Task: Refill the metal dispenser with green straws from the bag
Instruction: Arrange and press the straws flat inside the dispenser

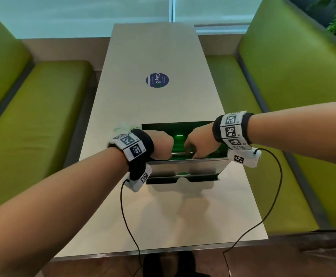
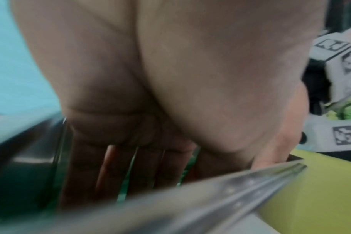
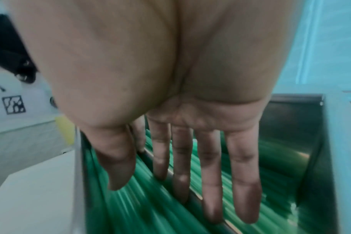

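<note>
The metal dispenser [image 1: 187, 166] sits low and centre in the head view on the desk [image 1: 155, 56], lid off. Both hands reach into its top. The right hand [image 3: 180, 126] spreads straight fingers over green straws [image 3: 130, 197] lying inside, gripping nothing. The left hand [image 2: 150, 95] does likewise. The crumpled bag [image 1: 126, 125] lies behind, seemingly emptied. Loading looks nearly done; levelling and closing remain.

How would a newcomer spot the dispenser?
On the long beige table between green benches, it sits at the near end under both hands. The metal dispenser is an open-topped steel box, the only shiny thing there, with green straws inside.
</note>
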`<action>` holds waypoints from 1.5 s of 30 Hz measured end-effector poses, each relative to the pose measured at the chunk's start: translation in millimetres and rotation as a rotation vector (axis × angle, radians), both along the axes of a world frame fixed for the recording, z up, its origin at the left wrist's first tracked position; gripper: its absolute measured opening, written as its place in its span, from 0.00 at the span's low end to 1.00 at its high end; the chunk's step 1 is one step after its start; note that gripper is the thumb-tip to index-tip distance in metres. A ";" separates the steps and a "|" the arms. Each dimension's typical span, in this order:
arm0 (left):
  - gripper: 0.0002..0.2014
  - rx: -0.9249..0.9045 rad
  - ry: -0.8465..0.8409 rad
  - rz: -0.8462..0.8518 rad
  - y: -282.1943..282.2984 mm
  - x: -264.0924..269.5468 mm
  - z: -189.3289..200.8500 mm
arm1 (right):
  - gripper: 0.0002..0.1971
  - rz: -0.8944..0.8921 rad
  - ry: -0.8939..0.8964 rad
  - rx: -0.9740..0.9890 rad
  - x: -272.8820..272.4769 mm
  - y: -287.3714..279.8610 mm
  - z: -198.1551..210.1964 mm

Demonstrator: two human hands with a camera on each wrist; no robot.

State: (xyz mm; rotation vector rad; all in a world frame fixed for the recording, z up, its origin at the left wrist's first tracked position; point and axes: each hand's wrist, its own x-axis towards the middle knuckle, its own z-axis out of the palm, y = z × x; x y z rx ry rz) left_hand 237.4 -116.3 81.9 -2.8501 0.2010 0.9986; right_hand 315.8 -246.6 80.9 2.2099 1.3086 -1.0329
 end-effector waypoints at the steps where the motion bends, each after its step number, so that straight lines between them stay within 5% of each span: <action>1: 0.12 0.013 -0.032 -0.020 1.0 -1.8 1.8 | 0.18 0.038 -0.050 0.004 -2.5 -1.6 0.3; 4: 0.10 0.020 -0.099 -0.079 10.0 -3.4 7.8 | 0.18 0.075 -0.153 0.088 1.1 -0.3 3.0; 8: 0.14 -0.013 -0.017 -0.089 15.2 -3.5 4.8 | 0.09 -0.009 -0.026 0.061 9.2 -0.4 -0.5; 11: 0.17 0.026 0.102 -0.088 10.5 -4.3 -4.6 | 0.14 0.020 0.014 -0.031 6.0 -4.6 -10.3; 15: 0.14 -0.002 0.013 -0.025 10.2 2.9 2.5 | 0.14 -0.036 0.071 -0.019 8.2 -5.0 -7.5; 20: 0.15 -0.007 -0.022 0.029 20.2 17.6 9.1 | 0.13 -0.154 0.018 0.052 21.4 -2.5 0.5; 25: 0.17 0.110 0.027 -0.022 11.2 16.1 5.3 | 0.21 -0.082 -0.141 0.033 21.4 -3.0 -2.2; 34: 0.17 0.080 -0.088 0.003 10.6 26.3 15.6 | 0.17 -0.051 -0.326 0.067 16.7 -3.2 3.9; 45: 0.19 0.129 0.049 -0.045 3.0 38.1 8.1 | 0.17 0.039 -0.288 0.025 15.3 1.9 5.9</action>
